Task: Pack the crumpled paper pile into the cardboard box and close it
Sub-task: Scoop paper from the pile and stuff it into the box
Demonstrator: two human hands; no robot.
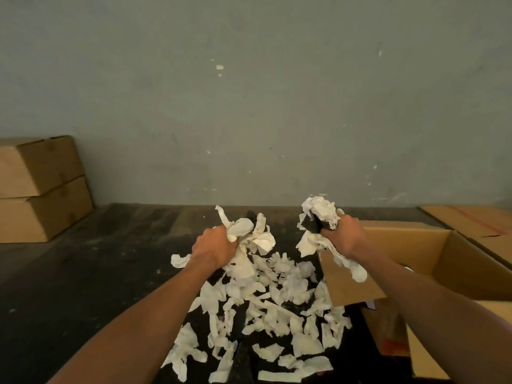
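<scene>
Two fists are full: the left hand (214, 246) has its fingers clenched on a bunch of white crumpled paper strips, and the right hand (345, 235) has its fingers clenched on another bunch with a dark scrap in it, raised just beside the near flap of the open brown cardboard box (454, 270). Most of the white crumpled paper pile (266, 309) lies on the dark floor (110, 273) below and between the fingers, so packing looks barely begun and closing is left. Its long axis runs away from the person, spreading toward the box.
</scene>
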